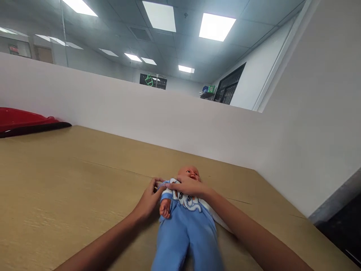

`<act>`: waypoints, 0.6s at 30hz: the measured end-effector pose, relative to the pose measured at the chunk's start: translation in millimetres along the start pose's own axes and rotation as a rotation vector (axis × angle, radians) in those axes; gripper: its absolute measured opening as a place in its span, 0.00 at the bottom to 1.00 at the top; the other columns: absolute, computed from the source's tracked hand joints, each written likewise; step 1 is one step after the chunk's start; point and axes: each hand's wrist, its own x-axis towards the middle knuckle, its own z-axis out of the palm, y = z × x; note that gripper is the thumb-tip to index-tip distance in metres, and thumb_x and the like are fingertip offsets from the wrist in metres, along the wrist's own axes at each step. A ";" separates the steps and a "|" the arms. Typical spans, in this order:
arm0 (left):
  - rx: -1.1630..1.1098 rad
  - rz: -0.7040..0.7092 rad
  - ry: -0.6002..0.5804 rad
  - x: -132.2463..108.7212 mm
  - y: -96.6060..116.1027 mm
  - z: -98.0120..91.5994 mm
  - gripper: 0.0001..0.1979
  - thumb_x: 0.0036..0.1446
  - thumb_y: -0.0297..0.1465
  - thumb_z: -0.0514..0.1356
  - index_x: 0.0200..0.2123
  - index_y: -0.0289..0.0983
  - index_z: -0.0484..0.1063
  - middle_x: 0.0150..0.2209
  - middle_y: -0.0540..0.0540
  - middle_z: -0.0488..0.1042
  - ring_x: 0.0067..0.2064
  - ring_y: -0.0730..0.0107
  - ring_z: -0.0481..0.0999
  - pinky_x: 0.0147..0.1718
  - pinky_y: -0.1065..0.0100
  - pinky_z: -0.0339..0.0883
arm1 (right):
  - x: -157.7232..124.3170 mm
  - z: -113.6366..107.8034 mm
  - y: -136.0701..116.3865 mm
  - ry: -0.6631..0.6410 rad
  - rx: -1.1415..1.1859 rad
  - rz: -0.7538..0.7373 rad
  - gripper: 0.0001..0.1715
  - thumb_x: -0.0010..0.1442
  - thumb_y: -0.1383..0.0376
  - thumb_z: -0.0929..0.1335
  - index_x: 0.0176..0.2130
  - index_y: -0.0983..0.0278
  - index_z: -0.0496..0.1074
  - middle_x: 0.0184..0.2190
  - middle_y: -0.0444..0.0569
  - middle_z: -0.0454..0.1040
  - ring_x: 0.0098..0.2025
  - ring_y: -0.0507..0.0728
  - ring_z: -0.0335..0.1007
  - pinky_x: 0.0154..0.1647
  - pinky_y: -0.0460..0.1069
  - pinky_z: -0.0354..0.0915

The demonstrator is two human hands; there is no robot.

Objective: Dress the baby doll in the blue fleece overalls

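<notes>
A baby doll lies on its back on the table, its head away from me and its legs toward me. It wears a blue and white outfit with an elephant face on the chest. My left hand is closed around the shoulder and upper sleeve on the left side, above the doll's bare hand. Reaching across the doll's upper chest, just below its chin, my right hand pinches the cloth at the same shoulder. The fingertips of both hands nearly meet there. My right arm hides most of the doll's other arm.
The wooden tabletop has thin seams. A red basin-like object with a dark rim stands at the far left. A low white wall runs along the back, with glass above it. Another wall rises at right.
</notes>
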 end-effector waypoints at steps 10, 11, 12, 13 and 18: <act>0.103 -0.260 -0.236 -9.3 23.2 -17.3 0.26 0.50 0.48 0.71 0.44 0.40 0.66 0.39 0.46 0.79 0.44 0.53 0.82 0.42 0.60 0.76 | 25.3 21.6 -18.4 0.180 -0.526 0.069 0.12 0.59 0.58 0.73 0.41 0.63 0.78 0.38 0.51 0.84 0.38 0.59 0.76 0.35 0.49 0.62; 0.136 -0.264 -0.281 -7.8 26.5 -23.6 0.25 0.51 0.47 0.70 0.45 0.40 0.67 0.42 0.44 0.81 0.48 0.52 0.82 0.44 0.61 0.76 | 28.4 23.5 -19.9 0.161 -0.545 0.051 0.13 0.59 0.57 0.74 0.40 0.62 0.79 0.37 0.50 0.84 0.37 0.59 0.76 0.34 0.48 0.61; 0.189 -0.262 -0.335 -5.9 29.0 -29.8 0.25 0.53 0.47 0.68 0.47 0.39 0.68 0.45 0.43 0.82 0.51 0.52 0.82 0.45 0.61 0.77 | 30.9 25.3 -21.1 0.149 -0.560 0.029 0.13 0.59 0.56 0.75 0.40 0.62 0.79 0.38 0.50 0.84 0.37 0.58 0.76 0.34 0.48 0.61; 0.257 -0.258 -0.390 -3.6 30.5 -35.5 0.24 0.55 0.46 0.66 0.49 0.39 0.67 0.46 0.42 0.82 0.52 0.53 0.83 0.45 0.61 0.78 | 32.7 26.9 -21.9 0.145 -0.573 0.004 0.13 0.60 0.55 0.75 0.40 0.61 0.79 0.40 0.49 0.84 0.39 0.58 0.76 0.34 0.48 0.61; 0.650 -0.217 -0.412 4.3 30.6 -45.7 0.18 0.56 0.40 0.60 0.47 0.36 0.68 0.31 0.45 0.81 0.32 0.52 0.84 0.31 0.58 0.76 | 36.0 31.5 -19.2 0.229 -0.642 -0.042 0.07 0.67 0.64 0.70 0.46 0.63 0.75 0.50 0.52 0.82 0.48 0.57 0.76 0.41 0.48 0.61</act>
